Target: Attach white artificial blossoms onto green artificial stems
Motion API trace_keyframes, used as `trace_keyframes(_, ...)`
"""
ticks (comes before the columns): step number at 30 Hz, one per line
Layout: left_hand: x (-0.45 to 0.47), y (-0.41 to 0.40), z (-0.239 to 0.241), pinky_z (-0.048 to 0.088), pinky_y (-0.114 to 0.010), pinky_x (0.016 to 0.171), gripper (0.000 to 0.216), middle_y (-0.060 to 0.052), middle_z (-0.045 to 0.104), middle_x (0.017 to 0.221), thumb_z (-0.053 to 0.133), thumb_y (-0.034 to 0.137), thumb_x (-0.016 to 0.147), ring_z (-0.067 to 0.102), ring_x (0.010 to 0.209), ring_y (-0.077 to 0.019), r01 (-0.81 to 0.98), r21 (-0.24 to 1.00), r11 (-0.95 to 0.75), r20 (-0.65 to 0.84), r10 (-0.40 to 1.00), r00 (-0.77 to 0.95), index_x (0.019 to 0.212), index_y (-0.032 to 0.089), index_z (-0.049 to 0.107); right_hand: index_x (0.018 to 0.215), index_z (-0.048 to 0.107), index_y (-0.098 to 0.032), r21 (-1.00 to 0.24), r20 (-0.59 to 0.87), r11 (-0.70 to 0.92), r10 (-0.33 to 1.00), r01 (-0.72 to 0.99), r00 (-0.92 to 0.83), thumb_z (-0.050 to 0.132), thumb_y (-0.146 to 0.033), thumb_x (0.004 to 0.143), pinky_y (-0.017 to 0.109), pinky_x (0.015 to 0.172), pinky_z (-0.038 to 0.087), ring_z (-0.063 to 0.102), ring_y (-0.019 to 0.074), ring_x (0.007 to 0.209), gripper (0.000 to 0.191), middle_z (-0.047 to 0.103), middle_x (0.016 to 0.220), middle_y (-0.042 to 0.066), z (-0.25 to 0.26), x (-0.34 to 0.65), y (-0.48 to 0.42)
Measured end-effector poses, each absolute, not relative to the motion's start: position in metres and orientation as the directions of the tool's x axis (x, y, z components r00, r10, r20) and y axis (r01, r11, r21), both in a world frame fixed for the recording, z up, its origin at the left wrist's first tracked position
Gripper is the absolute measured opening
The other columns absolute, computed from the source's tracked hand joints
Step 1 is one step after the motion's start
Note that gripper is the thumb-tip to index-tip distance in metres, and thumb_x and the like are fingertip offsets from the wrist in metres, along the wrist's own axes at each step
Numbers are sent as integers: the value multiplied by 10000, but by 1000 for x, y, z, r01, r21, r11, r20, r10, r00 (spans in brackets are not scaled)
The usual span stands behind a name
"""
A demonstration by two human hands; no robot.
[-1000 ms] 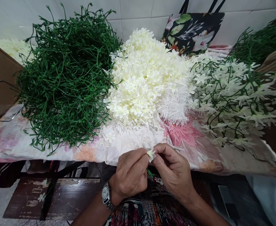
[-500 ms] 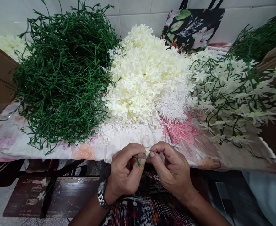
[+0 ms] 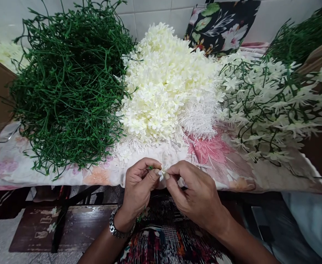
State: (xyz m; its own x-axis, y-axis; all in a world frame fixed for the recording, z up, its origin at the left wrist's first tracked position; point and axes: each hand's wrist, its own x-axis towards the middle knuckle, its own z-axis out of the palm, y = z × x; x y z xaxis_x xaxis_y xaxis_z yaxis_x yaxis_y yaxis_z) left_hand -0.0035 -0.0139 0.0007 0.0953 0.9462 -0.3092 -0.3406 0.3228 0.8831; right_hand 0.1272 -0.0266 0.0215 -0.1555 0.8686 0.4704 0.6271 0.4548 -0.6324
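Fingertips of left hand (image 3: pixel 139 185) and right hand (image 3: pixel 196 192) pinching white flower (image 3: pixel 162 174) between them, by edge of cloth (image 3: pixel 102 178); green stem (image 3: pixel 150 167) now up between left thumb and forefinger, no longer below thumb, apparently both pieces being worked together; beyond, heaped pale blossoms (image 3: pixel 163 88), then bag (image 3: pixel 219 27).

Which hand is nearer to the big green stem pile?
Left. The left hand is in front of the stem pile, off its right side and not touching it; the right hand is farther to the right.
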Motion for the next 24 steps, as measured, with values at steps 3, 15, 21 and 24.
trace_keyframes(3,-3,-13,3,326,-161,366,260,48,476,480,768,352,574,352,390,-41,-348,884,313,-308,949,71,654,151,625,716,512,-170,-621,465,460,868,635,-174,448,-100,826,220,504,395,477,92,525,144,531,584,-10,22,127,-24)
trace_keyframes(15,-8,-17,-12,433,-188,463,122,2,626,628,711,282,695,508,501,-83,-212,968,135,-135,991,16,731,166,693,680,485,-166,-661,381,428,899,616,-215,439,-97,789,218,493,356,432,83,511,137,463,569,-27,25,130,-20)
trace_keyframes(21,-6,-20,-18,424,-181,477,96,4,614,631,709,248,699,516,535,-88,-222,967,123,-125,992,5,730,160,688,718,502,-162,-638,392,431,895,639,-213,428,-88,814,232,519,378,455,100,540,142,490,594,-10,19,129,-20)
trace_keyframes(24,-4,-19,-19,409,-175,459,112,18,580,594,710,254,697,480,494,-71,-259,953,155,-154,988,23,730,151,680,739,509,-152,-636,426,465,877,615,-223,418,-95,845,241,526,397,476,112,559,151,512,611,8,13,128,-20)
